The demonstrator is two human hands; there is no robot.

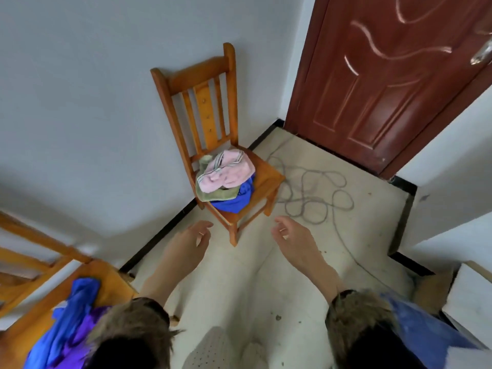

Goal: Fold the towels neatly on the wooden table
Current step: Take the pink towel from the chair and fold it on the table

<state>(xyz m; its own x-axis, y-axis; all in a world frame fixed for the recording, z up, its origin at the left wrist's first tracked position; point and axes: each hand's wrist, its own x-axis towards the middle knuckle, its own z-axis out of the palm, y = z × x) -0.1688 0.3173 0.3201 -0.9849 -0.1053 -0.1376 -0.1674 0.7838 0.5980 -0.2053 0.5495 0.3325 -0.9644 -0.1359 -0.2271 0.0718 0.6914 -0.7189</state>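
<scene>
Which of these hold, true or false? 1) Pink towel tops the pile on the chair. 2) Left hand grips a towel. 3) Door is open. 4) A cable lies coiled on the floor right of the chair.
1) The pink towel tops the pile on the chair: true.
2) The left hand grips a towel: false; both hands are empty, and the right hand also reaches toward the chair.
3) The door is open: false, it is closed.
4) A cable lies coiled on the floor right of the chair: true.

A crumpled pink towel with striped edge lies on top of a green towel and a blue cloth, heaped unfolded on the wooden chair seat.
</scene>
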